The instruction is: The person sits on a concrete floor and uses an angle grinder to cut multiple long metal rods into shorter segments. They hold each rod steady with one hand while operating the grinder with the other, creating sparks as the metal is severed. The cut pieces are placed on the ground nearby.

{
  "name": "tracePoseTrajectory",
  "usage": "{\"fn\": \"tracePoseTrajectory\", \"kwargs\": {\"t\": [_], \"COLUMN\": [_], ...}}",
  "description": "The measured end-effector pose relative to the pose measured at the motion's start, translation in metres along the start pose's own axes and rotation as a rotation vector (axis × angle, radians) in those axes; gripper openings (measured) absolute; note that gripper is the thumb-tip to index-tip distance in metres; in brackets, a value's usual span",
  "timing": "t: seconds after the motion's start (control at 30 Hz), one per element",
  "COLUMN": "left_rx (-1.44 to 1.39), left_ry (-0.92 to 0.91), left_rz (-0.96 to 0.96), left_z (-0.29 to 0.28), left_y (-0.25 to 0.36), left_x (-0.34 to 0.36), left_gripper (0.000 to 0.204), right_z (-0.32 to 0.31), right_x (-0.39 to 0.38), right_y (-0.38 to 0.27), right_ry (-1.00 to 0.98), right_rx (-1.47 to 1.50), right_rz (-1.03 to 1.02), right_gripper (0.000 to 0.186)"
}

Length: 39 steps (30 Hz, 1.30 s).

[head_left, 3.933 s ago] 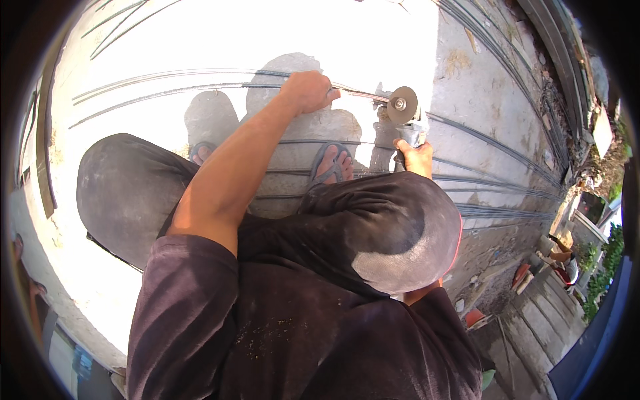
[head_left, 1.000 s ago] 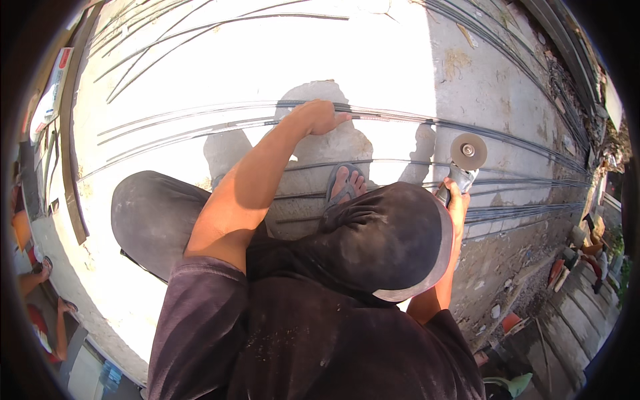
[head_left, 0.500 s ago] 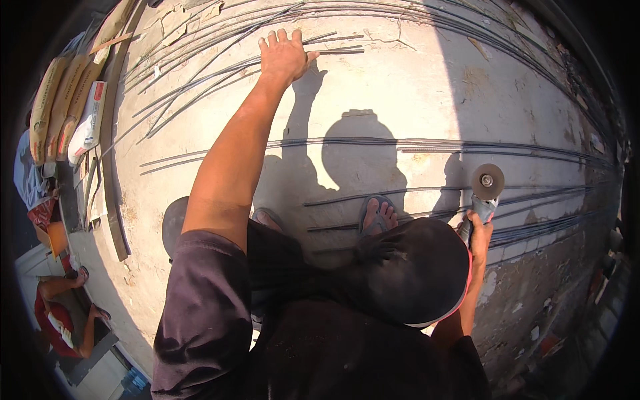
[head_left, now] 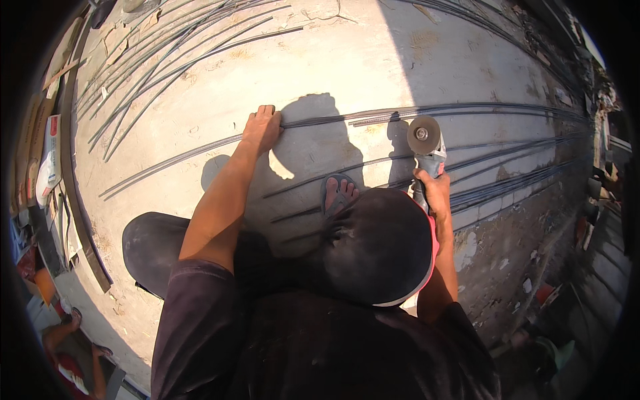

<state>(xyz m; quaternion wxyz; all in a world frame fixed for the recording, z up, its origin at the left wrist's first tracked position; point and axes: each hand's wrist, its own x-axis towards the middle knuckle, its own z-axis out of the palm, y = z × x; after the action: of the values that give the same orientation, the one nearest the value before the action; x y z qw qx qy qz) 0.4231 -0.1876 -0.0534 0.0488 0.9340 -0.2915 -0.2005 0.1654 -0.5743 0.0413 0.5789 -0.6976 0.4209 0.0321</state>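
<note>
My left hand [head_left: 264,131] is closed round a bundle of long thin steel bars [head_left: 313,122] that crosses the floor from left to right. My right hand [head_left: 435,192] grips an angle grinder [head_left: 431,164] by its body, held up over the floor. The grinder's round cutting disc [head_left: 424,135] points away from me, near the bars but seemingly apart from them. Whether the disc is spinning cannot be made out. My fingers' undersides are hidden on both hands.
Shorter steel bars [head_left: 167,70] lie loosely at the far left. More long bars [head_left: 527,175] run to the right near my sandalled foot [head_left: 339,193]. Paper sacks [head_left: 50,160] and a long beam [head_left: 75,193] are at the left. Another person [head_left: 73,343] sits at the lower left.
My left hand has left the far loose bars, come nearer and closed on the long bundle. The grinder stays in my right hand. The view has shifted, with the knees spread wider.
</note>
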Motion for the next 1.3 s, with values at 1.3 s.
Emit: {"fn": "tracePoseTrajectory", "kwargs": {"t": [1.3], "left_rx": [-0.117], "left_ry": [-0.148], "left_rz": [-0.112], "left_z": [-0.030], "left_y": [0.034], "left_x": [-0.023], "left_gripper": [0.068], "right_z": [0.087], "right_x": [0.041], "right_y": [-0.018], "right_ry": [-0.197], "right_rx": [-0.351], "right_rz": [-0.084], "right_gripper": [0.044]}}
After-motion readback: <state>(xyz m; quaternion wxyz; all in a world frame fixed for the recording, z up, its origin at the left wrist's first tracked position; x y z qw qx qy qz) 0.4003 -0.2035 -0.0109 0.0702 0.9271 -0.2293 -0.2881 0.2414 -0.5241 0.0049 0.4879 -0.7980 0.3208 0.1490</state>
